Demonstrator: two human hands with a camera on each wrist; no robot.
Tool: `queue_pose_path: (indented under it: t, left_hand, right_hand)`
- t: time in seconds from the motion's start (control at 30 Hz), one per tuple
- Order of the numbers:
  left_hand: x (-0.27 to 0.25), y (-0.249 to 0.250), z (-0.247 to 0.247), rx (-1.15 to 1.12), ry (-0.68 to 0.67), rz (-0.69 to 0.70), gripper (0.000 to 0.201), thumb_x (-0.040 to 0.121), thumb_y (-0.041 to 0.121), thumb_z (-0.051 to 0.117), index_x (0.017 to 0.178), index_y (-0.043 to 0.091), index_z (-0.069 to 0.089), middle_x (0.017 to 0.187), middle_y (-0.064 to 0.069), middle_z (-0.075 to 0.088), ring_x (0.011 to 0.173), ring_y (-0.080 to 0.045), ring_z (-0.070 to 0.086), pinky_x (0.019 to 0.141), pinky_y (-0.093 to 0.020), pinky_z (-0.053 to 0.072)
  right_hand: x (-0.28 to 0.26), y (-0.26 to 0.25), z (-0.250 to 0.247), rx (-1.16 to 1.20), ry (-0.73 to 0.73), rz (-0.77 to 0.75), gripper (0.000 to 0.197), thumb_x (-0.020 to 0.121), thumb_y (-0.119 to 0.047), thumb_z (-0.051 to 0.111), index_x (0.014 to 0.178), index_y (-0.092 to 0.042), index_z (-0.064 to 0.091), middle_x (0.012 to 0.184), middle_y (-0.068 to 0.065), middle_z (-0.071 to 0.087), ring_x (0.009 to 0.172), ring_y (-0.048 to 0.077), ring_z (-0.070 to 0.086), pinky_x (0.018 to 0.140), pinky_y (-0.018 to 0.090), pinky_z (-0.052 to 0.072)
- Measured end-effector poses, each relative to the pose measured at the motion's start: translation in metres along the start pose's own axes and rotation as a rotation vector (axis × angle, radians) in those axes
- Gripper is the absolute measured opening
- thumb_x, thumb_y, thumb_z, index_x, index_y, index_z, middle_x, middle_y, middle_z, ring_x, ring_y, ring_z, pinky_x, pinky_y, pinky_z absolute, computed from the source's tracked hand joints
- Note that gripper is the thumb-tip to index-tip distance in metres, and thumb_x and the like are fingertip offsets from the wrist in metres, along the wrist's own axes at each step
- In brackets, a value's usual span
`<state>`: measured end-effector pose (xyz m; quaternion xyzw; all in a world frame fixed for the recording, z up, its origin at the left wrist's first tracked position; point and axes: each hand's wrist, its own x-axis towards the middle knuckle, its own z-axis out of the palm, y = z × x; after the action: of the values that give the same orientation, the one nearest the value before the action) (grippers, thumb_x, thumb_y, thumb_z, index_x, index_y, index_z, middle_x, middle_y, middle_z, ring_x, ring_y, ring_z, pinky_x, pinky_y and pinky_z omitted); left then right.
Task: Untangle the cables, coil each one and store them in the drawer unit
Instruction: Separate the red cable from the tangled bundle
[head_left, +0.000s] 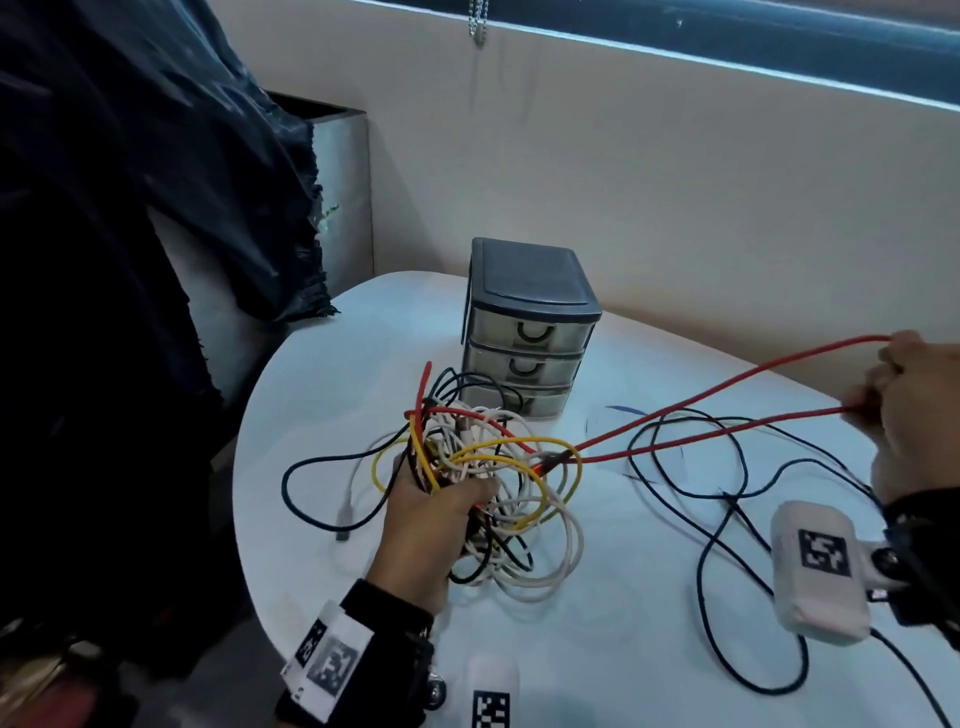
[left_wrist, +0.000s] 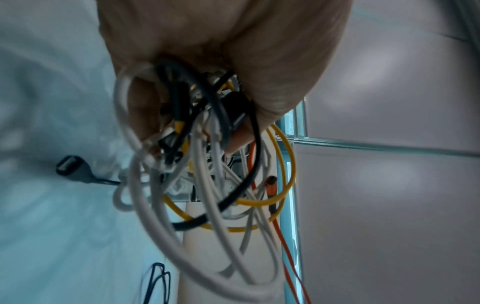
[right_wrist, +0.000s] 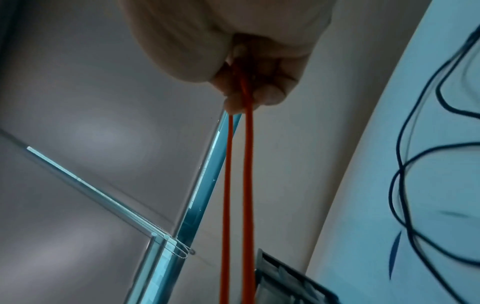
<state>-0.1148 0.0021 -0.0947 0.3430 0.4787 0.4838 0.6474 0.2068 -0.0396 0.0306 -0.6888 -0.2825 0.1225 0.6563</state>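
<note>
The tangle of cables (head_left: 488, 467) sits at the middle of the head view: thin round cords, white, yellow, black and red, looped over one another in a loose knot above the white table (head_left: 649, 649). The left hand (head_left: 426, 535) has its fingers curled tight round the core of the knot; in the left wrist view white loops (left_wrist: 182, 236) hang below the fist, with a yellow ring (left_wrist: 283, 174) and a glossy black strand crossing them. A smooth red cable (head_left: 727, 410) runs out of the tangle as two taut, nearly straight strands toward the right edge of the frame, where the right hand (head_left: 914, 415) pinches them between thumb and curled fingers; the right wrist view shows both orange-red strands (right_wrist: 236, 185) leaving the fingertips side by side. A thin dark cable (head_left: 727, 525) lies slack in wide curves on the table at lower right. Behind the tangle, at centre frame, stands the drawer unit (head_left: 527, 327): boxy, dark grey matt top, three translucent drawers with curved handles, all closed. A dark crinkled plastic sheet (head_left: 130, 208) fills the upper left.
</note>
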Motion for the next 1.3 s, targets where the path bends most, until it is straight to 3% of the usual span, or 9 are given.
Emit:
queue_pose_path:
  t: [0.2,0.33,0.47,0.6,0.67,0.83,1.07,1.17,1.3]
  left_hand:
    - [-0.001,0.000,-0.002,0.088,0.018,0.084,0.050,0.076,-0.009,0.073,0.111,0.025,0.060,0.092,0.008,0.075,0.088,-0.015,0.072,0.081,-0.036,0.057]
    - [-0.001,0.001,-0.003,0.102,0.013,0.070,0.049,0.075,-0.008,0.073,0.110,0.024,0.062,0.094,0.003,0.075,0.090,-0.021,0.073,0.080,-0.041,0.060]
    - [-0.001,0.000,-0.001,0.082,0.018,0.054,0.052,0.073,-0.007,0.074,0.113,0.025,0.063,0.101,0.002,0.075,0.096,-0.022,0.072,0.088,-0.046,0.058]
    - [-0.004,0.000,0.001,0.091,-0.002,0.063,0.056,0.073,-0.007,0.075,0.115,0.027,0.062,0.105,0.004,0.074,0.100,-0.021,0.070,0.093,-0.048,0.055]
    - [-0.004,0.001,0.000,0.095,-0.022,0.065,0.057,0.072,-0.007,0.075,0.117,0.025,0.062,0.106,0.002,0.074,0.101,-0.022,0.070,0.094,-0.049,0.055]
    - [-0.003,0.005,-0.005,0.086,-0.051,0.095,0.054,0.075,-0.012,0.070,0.119,0.019,0.063,0.106,-0.001,0.075,0.102,-0.022,0.070,0.094,-0.047,0.055]
    - [-0.008,0.005,0.000,0.218,-0.014,0.285,0.056,0.077,-0.013,0.071,0.120,0.021,0.060,0.108,0.005,0.073,0.098,-0.006,0.069,0.089,-0.030,0.057]
    - [-0.014,0.007,0.005,0.308,-0.036,0.374,0.063,0.080,-0.006,0.072,0.129,0.028,0.051,0.105,0.018,0.071,0.097,0.001,0.068,0.089,-0.027,0.056]
    - [-0.018,0.006,0.006,0.437,-0.073,0.416,0.070,0.082,0.003,0.074,0.137,0.035,0.043,0.108,0.035,0.064,0.100,0.010,0.063,0.097,-0.029,0.051]
  right_hand:
    - [0.000,-0.017,0.010,-0.182,-0.252,-0.046,0.025,0.065,-0.034,0.059,0.077,-0.013,0.061,0.037,-0.010,0.040,0.030,0.005,0.029,0.033,0.013,0.024]
    - [-0.023,-0.034,0.011,-0.603,-0.491,-0.271,0.009,0.079,-0.037,0.077,0.085,-0.031,0.074,0.060,-0.004,0.067,0.055,0.019,0.048,0.050,0.024,0.038]
    - [-0.062,-0.047,0.023,-0.888,-0.805,-0.403,0.024,0.068,-0.065,0.064,0.085,-0.049,0.071,0.075,-0.019,0.069,0.054,0.000,0.056,0.056,0.023,0.040]
    - [-0.091,-0.040,0.043,-0.861,-0.986,-0.461,0.017,0.086,-0.047,0.065,0.077,-0.035,0.073,0.051,-0.014,0.054,0.046,0.008,0.043,0.050,0.018,0.031]
    - [-0.093,-0.031,0.051,-0.823,-0.941,-0.492,0.022,0.091,-0.036,0.063,0.071,-0.029,0.070,0.045,-0.010,0.047,0.044,0.010,0.039,0.047,0.018,0.030]
    - [-0.055,-0.017,0.050,-0.635,-0.240,-0.536,0.019,0.095,-0.025,0.058,0.080,-0.012,0.062,0.062,0.003,0.063,0.057,0.022,0.056,0.057,0.030,0.037]
    - [-0.075,0.006,0.057,-0.801,-0.439,-0.446,0.011,0.089,-0.034,0.063,0.084,-0.027,0.069,0.070,-0.009,0.067,0.070,0.015,0.062,0.068,0.033,0.047]
    - [-0.100,-0.005,0.068,-0.663,-0.458,-0.579,0.012,0.088,-0.034,0.066,0.097,-0.029,0.071,0.095,-0.012,0.068,0.090,0.011,0.063,0.085,0.036,0.051]
    - [-0.138,-0.039,0.086,-0.428,-0.542,-0.768,0.005,0.089,-0.028,0.068,0.085,-0.026,0.072,0.085,-0.015,0.068,0.082,0.005,0.062,0.078,0.021,0.047]
